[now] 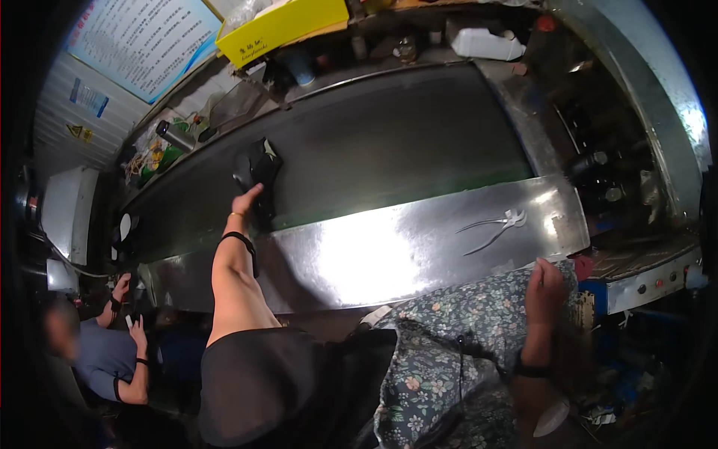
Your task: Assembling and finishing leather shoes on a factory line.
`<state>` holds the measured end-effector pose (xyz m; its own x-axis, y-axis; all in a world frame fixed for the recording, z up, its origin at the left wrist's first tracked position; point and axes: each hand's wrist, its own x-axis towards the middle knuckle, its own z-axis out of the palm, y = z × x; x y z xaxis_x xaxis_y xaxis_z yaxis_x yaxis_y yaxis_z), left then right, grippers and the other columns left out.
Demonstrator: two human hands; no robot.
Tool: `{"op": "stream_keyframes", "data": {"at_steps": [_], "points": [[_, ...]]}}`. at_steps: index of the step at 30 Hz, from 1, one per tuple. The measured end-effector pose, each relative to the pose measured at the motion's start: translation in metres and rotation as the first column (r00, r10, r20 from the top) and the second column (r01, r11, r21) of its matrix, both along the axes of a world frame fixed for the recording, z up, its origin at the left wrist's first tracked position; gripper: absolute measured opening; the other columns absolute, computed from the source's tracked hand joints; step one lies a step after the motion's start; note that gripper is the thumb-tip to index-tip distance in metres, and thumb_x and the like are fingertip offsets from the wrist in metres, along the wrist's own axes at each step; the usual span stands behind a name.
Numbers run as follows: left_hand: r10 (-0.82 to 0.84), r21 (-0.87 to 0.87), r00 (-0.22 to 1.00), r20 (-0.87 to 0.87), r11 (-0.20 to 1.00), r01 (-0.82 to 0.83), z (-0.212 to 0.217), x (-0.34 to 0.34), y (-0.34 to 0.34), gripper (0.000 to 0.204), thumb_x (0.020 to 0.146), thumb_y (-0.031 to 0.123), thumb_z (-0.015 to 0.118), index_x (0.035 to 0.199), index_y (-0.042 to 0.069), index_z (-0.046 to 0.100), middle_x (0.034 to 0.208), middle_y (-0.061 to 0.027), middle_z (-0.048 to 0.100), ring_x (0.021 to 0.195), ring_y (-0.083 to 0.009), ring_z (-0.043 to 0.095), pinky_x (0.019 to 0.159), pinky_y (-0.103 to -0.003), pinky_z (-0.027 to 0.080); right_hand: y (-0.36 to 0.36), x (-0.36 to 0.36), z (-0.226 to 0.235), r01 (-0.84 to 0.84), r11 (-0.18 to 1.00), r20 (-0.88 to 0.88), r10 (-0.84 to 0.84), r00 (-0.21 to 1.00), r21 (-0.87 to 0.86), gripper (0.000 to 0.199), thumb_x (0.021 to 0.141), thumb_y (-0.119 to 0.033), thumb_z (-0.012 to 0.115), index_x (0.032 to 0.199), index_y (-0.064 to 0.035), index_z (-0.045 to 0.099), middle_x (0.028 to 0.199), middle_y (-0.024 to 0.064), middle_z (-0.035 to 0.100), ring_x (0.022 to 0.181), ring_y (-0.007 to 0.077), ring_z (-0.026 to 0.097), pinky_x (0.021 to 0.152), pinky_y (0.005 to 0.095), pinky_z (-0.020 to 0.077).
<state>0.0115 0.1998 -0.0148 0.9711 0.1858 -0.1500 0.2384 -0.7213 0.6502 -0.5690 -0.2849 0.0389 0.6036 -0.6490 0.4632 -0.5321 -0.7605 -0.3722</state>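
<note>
Floral apron [430, 378] nearest, the left hand [247, 200] seems to position a black shoe [264, 166] far left, finger grip unreadable, steady support needed next; the right hand [547, 290] curls loosely shut, near right.

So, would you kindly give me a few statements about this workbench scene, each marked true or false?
1. The left hand touches a black shoe on the dark belt. True.
2. The pliers lie on the dark belt. False: they lie on the shiny metal ledge.
3. The right hand is gripping the pliers. False: it is apart from them, near the flowered apron.
4. The yellow box is left of the white bottle. True.
5. The white bottle stands upright. False: it lies on its side.
</note>
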Motion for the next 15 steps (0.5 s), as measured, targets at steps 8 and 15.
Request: {"op": "stream_keyframes", "data": {"at_steps": [8, 15], "points": [[-0.322, -0.571, 0.910, -0.262, 0.812, 0.123, -0.005, -0.061, -0.081, 0.042, 0.074, 0.029, 0.075, 0.097, -0.006, 0.068, 0.094, -0.0137, 0.070, 0.080, -0.0265, 0.067, 0.074, -0.039, 0.055, 0.001, -0.007, 0.003, -0.076, 0.997, 0.110, 0.075, 0.991, 0.000, 0.011, 0.087, -0.006, 0.060, 0.095, -0.0027, 0.067, 0.090, 0.0131, 0.069, 0.086, 0.0337, 0.066, 0.076, 0.0417, 0.0522], [-0.826, -0.985, 0.538, -0.168, 0.156, -0.069, 0.072, -0.265, -0.168, 0.059, 0.075, 0.024, 0.066, 0.126, -0.003, 0.056, 0.115, -0.0194, 0.065, 0.095, -0.0354, 0.067, 0.088, -0.046, 0.056, 0.003, -0.025, 0.006, -0.296, 0.719, 0.480, -0.061, 0.875, 0.630, 0.044, 0.088, -0.005, 0.067, 0.131, -0.0018, 0.056, 0.119, 0.0134, 0.068, 0.108, 0.0239, 0.066, 0.090, 0.0349, 0.0521]]}}
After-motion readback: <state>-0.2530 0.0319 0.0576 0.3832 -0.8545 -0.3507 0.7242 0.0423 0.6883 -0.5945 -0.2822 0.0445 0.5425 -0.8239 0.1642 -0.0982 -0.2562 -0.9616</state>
